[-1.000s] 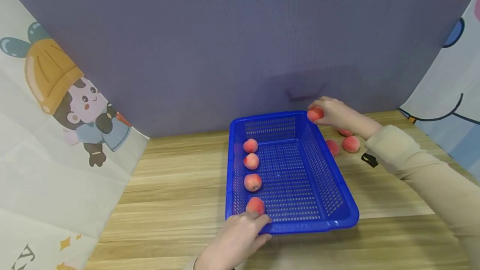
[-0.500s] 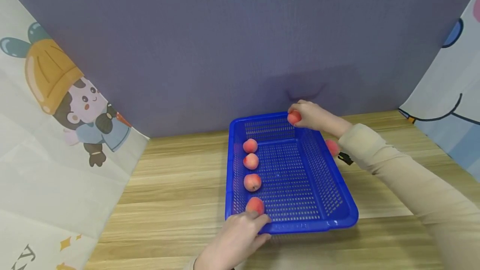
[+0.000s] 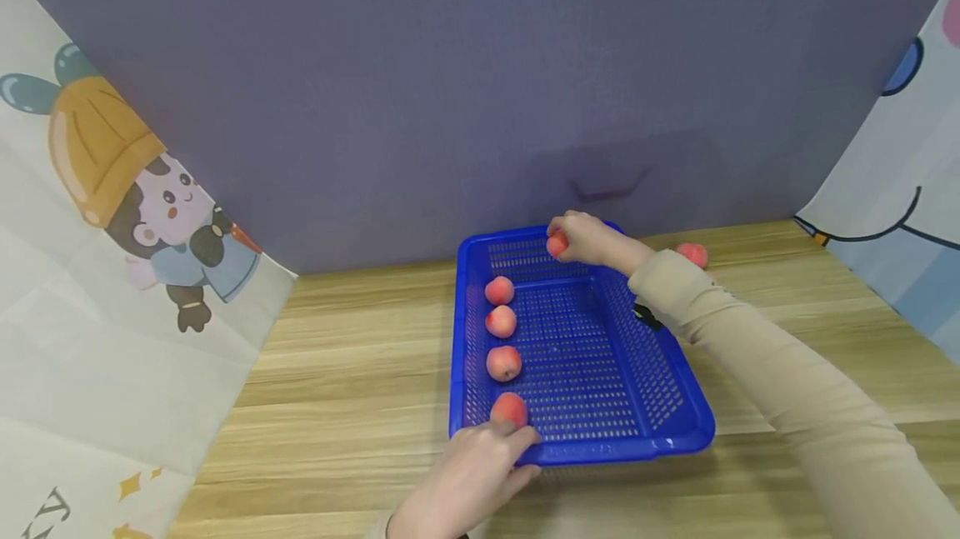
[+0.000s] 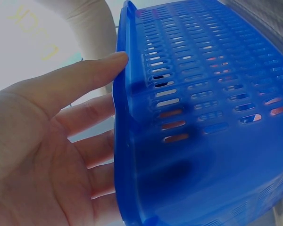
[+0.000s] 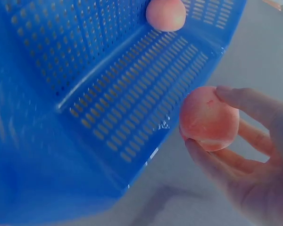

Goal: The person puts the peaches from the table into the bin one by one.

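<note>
A blue perforated plastic basket (image 3: 555,451) stands on the wooden table. Several peaches line its left side in a row, among them one peach (image 3: 503,363) near the middle and another peach (image 3: 509,409) at the near corner. My left hand (image 3: 472,472) grips the near left rim, its thumb outside and fingers over the edge, as the left wrist view shows. Over the basket's far end, my right hand (image 3: 588,237) holds a peach (image 5: 210,118) between thumb and fingertips, apart from the basket floor.
A peach (image 3: 692,254) lies on the table right of the basket, partly behind the right sleeve (image 3: 750,347); that arm may hide more. A grey-purple wall (image 3: 480,106) rises directly behind the basket. Printed white sheets flank the table.
My right hand has carried the peach leftward, from the basket's far right corner to above its far end. The left hand and the basket stay put.
</note>
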